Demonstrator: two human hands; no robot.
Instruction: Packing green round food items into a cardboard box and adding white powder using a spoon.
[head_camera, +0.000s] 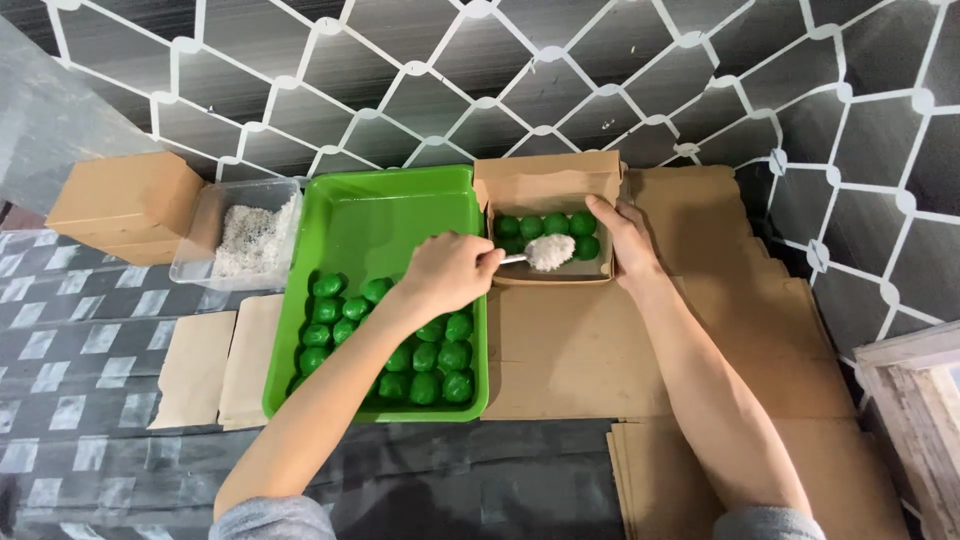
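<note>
My left hand (448, 272) grips a metal spoon (535, 254) heaped with white shredded flakes, held over an open brown cardboard box (548, 182). Several green balls (546, 226) lie in a row inside that box. My right hand (626, 238) rests on the box's right wall, fingers on its rim. A bright green tray (400, 210) stands to the left of the box, with several more green balls (430, 358) in its near half under my left forearm.
A clear plastic tub of white flakes (252, 236) sits left of the tray, with a shut brown box (128, 200) beside it. Flat brown cardboard sheets (700, 330) lie under and right of the box. Folded brown pieces (215, 360) lie at left. A wooden frame (915, 390) stands at the far right.
</note>
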